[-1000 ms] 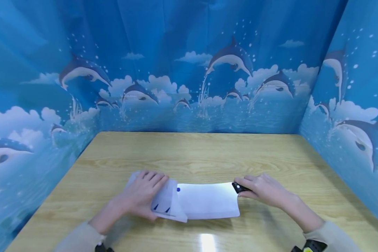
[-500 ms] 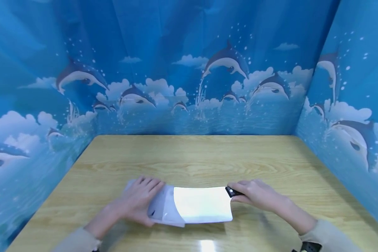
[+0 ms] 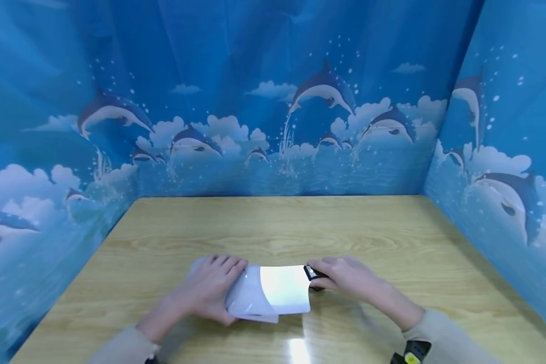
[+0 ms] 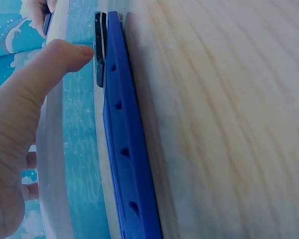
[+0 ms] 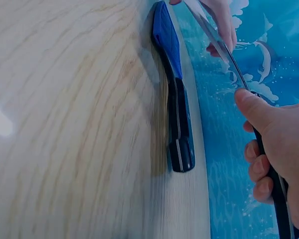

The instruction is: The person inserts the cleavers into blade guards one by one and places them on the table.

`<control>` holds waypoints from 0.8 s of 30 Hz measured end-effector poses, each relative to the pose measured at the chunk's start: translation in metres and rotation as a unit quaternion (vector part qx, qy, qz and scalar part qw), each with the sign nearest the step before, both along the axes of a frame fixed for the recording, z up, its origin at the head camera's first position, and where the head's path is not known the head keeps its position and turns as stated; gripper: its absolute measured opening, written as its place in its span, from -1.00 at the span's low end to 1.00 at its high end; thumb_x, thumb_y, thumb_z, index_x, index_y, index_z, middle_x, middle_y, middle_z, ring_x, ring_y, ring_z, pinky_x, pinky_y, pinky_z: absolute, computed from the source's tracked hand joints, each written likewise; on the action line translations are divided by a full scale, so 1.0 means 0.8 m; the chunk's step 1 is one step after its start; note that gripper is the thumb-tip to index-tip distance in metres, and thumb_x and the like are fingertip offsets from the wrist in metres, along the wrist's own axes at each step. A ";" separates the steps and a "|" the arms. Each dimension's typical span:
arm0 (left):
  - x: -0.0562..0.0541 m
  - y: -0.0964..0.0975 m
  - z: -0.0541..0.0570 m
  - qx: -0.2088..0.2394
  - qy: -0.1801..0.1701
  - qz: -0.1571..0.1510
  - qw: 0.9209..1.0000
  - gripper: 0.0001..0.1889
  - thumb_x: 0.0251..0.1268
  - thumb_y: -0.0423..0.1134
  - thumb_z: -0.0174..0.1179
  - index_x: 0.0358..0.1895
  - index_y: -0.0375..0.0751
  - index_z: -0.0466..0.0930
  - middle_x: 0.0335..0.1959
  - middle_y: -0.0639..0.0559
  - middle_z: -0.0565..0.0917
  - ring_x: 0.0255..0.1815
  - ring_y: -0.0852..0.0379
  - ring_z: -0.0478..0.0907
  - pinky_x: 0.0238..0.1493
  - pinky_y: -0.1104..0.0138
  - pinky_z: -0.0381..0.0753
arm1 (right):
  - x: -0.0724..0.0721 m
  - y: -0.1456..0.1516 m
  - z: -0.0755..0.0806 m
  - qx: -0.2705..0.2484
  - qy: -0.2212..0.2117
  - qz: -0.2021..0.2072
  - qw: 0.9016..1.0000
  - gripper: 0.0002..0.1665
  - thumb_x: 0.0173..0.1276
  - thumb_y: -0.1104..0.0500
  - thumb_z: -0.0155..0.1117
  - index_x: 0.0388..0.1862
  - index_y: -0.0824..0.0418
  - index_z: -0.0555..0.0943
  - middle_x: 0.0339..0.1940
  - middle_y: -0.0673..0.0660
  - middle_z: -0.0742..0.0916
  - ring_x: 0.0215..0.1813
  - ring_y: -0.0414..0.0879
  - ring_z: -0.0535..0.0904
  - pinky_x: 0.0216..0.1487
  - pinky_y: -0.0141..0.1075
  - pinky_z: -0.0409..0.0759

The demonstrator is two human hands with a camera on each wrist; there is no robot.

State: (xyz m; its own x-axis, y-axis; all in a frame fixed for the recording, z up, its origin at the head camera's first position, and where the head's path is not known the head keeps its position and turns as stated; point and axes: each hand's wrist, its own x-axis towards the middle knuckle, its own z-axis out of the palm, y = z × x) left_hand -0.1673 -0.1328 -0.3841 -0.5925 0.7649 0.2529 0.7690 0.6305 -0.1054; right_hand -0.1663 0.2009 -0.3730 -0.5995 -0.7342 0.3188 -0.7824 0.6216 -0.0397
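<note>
Near the table's front, my left hand (image 3: 214, 285) holds a translucent whitish blade cover (image 3: 252, 293), fingers over the far side and thumb towards me. Part of a broad cleaver (image 3: 284, 288) is inside this cover; the bare part of its blade shines white. My right hand (image 3: 346, 275) grips the cleaver's black handle (image 5: 278, 191), as the right wrist view shows. On the table below lies a second item, a black handle (image 5: 180, 129) joined to a blue blade-shaped part (image 5: 167, 37) with small holes; the head view mostly hides it.
A wooden table (image 3: 273, 222) lies under both hands, with a bright light reflection near its front. Blue dolphin-print curtains (image 3: 236, 101) enclose the back and sides.
My right hand has moved left with the cleaver, and less of its blade shows outside the cover. My left hand keeps its hold on the cover.
</note>
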 end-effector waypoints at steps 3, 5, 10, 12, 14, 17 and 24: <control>-0.002 0.006 0.001 -0.006 0.011 0.007 1.000 0.09 -0.46 0.41 0.25 0.23 -0.28 0.33 0.07 -0.05 0.46 0.04 0.01 0.38 -0.03 0.06 0.40 | -0.002 -0.010 0.000 -0.001 -0.009 -0.005 1.000 -0.56 0.30 -0.04 0.18 0.01 0.23 0.57 -0.30 0.10 0.71 -0.38 -0.13 0.63 -0.46 -0.33 0.56; -0.003 0.010 0.003 -0.010 0.017 0.011 1.000 0.12 -0.48 0.42 0.25 0.24 -0.29 0.33 0.07 -0.07 0.46 0.04 -0.01 0.38 -0.02 0.04 0.39 | -0.004 -0.015 0.000 -0.007 -0.011 -0.006 1.000 -0.56 0.30 -0.03 0.18 0.01 0.24 0.57 -0.28 0.10 0.71 -0.38 -0.14 0.63 -0.45 -0.33 0.57; -0.005 0.021 0.006 -0.015 0.040 0.018 0.999 0.14 -0.49 0.46 0.22 0.23 -0.30 0.34 0.07 -0.08 0.46 0.03 -0.02 0.38 -0.07 0.06 0.40 | -0.009 -0.029 0.000 -0.016 -0.010 -0.011 1.000 -0.55 0.30 -0.04 0.18 0.02 0.25 0.57 -0.24 0.11 0.72 -0.33 -0.10 0.65 -0.41 -0.32 0.60; -0.005 0.027 0.007 -0.013 0.046 0.020 0.999 0.14 -0.50 0.47 0.22 0.23 -0.29 0.34 0.06 -0.07 0.46 0.02 -0.01 0.37 -0.09 0.06 0.39 | -0.010 -0.034 0.001 -0.019 -0.009 -0.013 1.000 -0.55 0.30 -0.03 0.17 0.01 0.26 0.57 -0.24 0.13 0.72 -0.33 -0.09 0.65 -0.40 -0.32 0.60; -0.005 0.033 0.008 -0.013 0.044 0.024 0.999 0.13 -0.49 0.47 0.22 0.23 -0.29 0.33 0.07 -0.08 0.46 0.02 -0.01 0.37 -0.08 0.05 0.38 | -0.011 -0.038 0.000 -0.025 -0.009 -0.017 1.000 -0.56 0.28 -0.02 0.21 0.01 0.26 0.58 -0.26 0.13 0.72 -0.36 -0.10 0.65 -0.42 -0.35 0.59; -0.005 0.039 0.009 -0.018 0.037 0.031 0.999 0.14 -0.46 0.48 0.21 0.25 -0.28 0.31 0.09 -0.08 0.45 0.03 -0.02 0.37 -0.04 0.02 0.37 | -0.013 -0.043 -0.001 -0.041 -0.016 -0.025 0.999 -0.55 0.24 -0.01 0.25 -0.01 0.26 0.60 -0.30 0.13 0.72 -0.43 -0.15 0.62 -0.46 -0.43 0.56; -0.007 0.041 0.012 -0.046 0.034 0.045 0.997 0.16 -0.42 0.50 0.20 0.30 -0.25 0.26 0.15 -0.09 0.42 0.09 -0.05 0.36 0.04 -0.03 0.36 | -0.017 -0.047 -0.007 -0.066 -0.035 -0.049 0.996 -0.53 0.18 -0.01 0.32 -0.01 0.25 0.62 -0.33 0.11 0.73 -0.47 -0.21 0.60 -0.49 -0.50 0.52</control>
State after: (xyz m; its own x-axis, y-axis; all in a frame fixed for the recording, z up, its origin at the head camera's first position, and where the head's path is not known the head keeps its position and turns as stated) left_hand -0.1729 -0.0998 -0.3745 -0.6444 0.7306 0.2257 0.6984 0.6825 -0.2154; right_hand -0.1802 0.1634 -0.3789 -0.6908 -0.6250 0.3635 -0.7102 0.6807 -0.1794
